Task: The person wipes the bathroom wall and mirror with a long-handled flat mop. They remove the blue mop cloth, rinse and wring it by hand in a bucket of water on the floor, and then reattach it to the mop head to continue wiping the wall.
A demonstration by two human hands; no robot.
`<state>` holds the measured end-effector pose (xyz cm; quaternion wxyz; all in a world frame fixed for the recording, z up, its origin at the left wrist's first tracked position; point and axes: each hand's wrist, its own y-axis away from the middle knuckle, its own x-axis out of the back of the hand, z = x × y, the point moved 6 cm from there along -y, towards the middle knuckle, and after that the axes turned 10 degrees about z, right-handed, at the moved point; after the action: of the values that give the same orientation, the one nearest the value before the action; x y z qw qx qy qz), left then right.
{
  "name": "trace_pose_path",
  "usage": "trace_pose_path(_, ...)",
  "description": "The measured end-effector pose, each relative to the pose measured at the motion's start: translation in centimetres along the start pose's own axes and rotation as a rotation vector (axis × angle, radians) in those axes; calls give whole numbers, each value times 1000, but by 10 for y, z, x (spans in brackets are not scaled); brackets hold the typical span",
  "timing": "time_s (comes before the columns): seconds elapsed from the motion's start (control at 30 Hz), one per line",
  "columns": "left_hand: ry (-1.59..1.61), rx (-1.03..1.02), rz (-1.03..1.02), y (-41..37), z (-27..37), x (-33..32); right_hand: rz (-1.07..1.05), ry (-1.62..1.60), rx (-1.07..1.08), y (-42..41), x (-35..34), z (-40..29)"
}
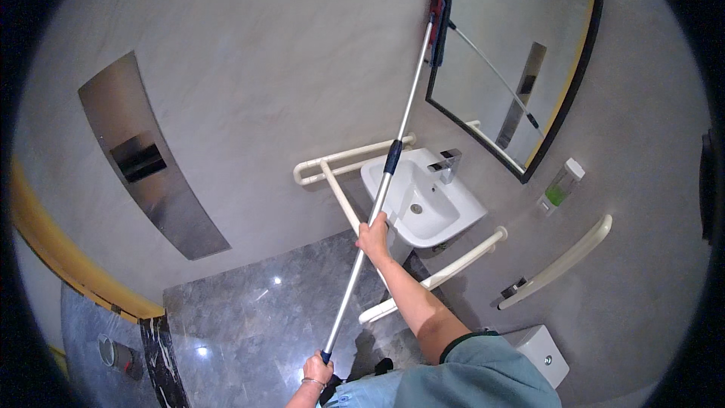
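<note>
My right hand [374, 241] grips the middle of a long silver telescopic pole [351, 289] with a dark blue locking collar [393, 157]. Lower down, my left hand [318, 369], with a bracelet at its wrist, is closed around the pole's bottom end. The pole slants up past a white washbasin [416, 181] to a red flat mop head [435, 8] with a blue pad [446, 22]. That pad stands upright along the left frame edge of a black-framed wall mirror [510, 51]; whether it touches the glass cannot be told. The pole also shows as a reflection.
Cream grab rails [340, 195] flank the basin, which has a chrome tap [448, 164]. A soap dispenser [562, 184] and another grab bar [561, 266] hang on the right wall. A steel recessed panel [153, 153] is at left, a bucket [116, 354] beyond the threshold, a toilet cistern [541, 351] lower right.
</note>
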<state>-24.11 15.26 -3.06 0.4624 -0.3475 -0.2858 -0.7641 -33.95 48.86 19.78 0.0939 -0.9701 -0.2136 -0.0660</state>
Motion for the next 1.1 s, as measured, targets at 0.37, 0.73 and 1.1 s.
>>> trace_pose_path(0.37, -138, 84, -95, 80, -108, 12, -30, 136, -176, 94, -20, 97)
trace_pose_path(0.73, 500, 538, -719, 137, -138, 79, -187, 352, -144, 162, -13, 65)
trace_pose_path(1.1, 748, 302, -634, 138, -194, 56, -161, 167, -329, 152, -22, 98)
